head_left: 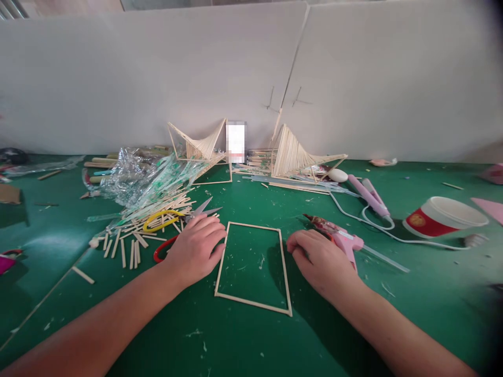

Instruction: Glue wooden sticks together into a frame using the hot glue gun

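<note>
Both bare hands are resting palm-down on the green cutting-mat table surface (251,345), flanking a flat rectangular frame of thin pale wooden sticks (253,267) that is lying between them. The left hand (196,250) is pressing loosely curled fingers against the frame's left edge, holding nothing; the right hand (318,259) is touching the right edge with bent fingers, likewise grasping nothing. All four sides of the frame are appearing joined at the corners, while its interior is standing open, with no strands or sticks crossing it, unlike the two finished fan-ribbed stick models (293,154) leaning by the wall; so the infill is judged as remaining. A pink hot-glue gun (340,236) is lying just beside the right hand, and red-handled scissors (184,225) near the left, among a heap of cut wooden sticks (133,243) and crumpled clear plastic wrap (141,178). A red-and-white paper cup (444,215) is lying tipped at right. A plain white partition board (157,78) is closing off the bench behind.
</note>
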Demonstrator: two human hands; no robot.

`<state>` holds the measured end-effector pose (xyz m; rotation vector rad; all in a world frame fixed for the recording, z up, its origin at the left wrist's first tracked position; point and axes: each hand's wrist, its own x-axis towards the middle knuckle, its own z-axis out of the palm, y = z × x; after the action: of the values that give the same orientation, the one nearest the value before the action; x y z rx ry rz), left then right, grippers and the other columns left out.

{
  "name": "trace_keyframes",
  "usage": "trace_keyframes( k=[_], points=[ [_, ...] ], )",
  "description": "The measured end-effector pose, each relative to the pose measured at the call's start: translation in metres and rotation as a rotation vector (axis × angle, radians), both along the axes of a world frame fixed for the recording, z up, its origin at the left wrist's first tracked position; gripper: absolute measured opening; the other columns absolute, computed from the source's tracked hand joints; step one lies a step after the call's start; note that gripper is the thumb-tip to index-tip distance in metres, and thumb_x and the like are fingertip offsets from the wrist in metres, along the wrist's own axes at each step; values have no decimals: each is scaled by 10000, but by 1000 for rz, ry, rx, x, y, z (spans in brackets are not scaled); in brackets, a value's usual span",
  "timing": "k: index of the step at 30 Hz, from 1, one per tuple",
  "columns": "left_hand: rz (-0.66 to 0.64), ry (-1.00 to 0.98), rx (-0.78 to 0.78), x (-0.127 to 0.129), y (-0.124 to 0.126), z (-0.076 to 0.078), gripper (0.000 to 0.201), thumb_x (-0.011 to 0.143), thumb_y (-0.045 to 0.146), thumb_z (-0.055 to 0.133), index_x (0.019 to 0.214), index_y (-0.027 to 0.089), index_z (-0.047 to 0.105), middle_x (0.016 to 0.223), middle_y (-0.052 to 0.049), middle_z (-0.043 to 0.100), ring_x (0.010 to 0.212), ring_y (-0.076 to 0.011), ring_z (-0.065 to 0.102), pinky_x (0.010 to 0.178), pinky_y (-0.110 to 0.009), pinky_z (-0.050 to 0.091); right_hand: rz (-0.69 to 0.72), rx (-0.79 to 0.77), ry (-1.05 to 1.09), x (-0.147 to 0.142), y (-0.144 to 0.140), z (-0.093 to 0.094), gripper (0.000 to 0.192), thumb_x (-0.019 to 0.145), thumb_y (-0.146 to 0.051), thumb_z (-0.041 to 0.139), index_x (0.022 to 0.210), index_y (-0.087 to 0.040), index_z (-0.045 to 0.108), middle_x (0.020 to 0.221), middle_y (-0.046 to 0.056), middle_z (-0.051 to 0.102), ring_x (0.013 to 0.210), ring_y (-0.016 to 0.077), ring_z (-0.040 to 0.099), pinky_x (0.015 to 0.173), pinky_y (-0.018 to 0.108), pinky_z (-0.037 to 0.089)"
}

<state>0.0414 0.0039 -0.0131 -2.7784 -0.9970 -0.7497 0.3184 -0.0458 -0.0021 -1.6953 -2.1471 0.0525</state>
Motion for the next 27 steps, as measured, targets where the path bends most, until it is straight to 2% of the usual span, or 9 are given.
trace_keyframes(
  k=[3,6,12,27],
  points=[
    [-6,17,-1,0,1,-2,219,885,177,525,1080,161,622,1104,-85,680,1100,-271,582,999,-528,438,8,10,-41,-2,-1,0,229,854,-156,433,858,-223,652,954,51,730,917,221,659,780,369,531],
    [-26,31,-12,-1,1,-4,215,889,173,517,1074,147,625,1103,-96,682,1084,-275,593,955,-505,481,29,19,-104,-5,-2,0,247,895,-229,435,957,-201,672,1035,82,733,958,247,666,812,406,545],
    [-49,24,-44,-1,0,-4,207,905,166,484,1038,136,639,1067,-105,693,1042,-263,627,895,-450,540,85,44,-242,-8,-6,0,304,897,-196,421,994,-140,704,1059,130,734,964,289,680,810,451,567],
    [-45,92,-67,0,-2,-5,274,920,185,472,1107,102,654,1146,-127,685,1062,-272,639,917,-485,554,130,94,-348,-9,-8,-2,344,916,-185,424,1072,-82,713,1095,146,729,992,308,681,827,459,585]
  ],
)
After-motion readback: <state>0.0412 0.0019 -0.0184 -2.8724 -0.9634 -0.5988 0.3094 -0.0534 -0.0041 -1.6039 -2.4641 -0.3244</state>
